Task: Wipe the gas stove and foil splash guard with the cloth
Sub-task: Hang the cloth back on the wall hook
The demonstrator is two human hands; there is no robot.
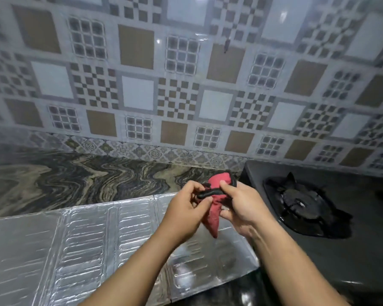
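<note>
A red cloth with a black edge [213, 217] is bunched between both hands, above the silver foil splash guard [86, 239], which lies flat on the counter. My left hand [186, 208] pinches the black edge from the left. My right hand [241, 204] grips the cloth from the right, thumb on top. One red corner hangs down between the palms. The black gas stove [352, 261] sits to the right, with its burner and pan support [301, 204] just right of my right hand.
A dark, wavy-patterned stone counter [75, 180] runs behind the foil guard. The patterned tile wall [186, 85] rises at the back. The foil guard's right edge lies against the stove's left side.
</note>
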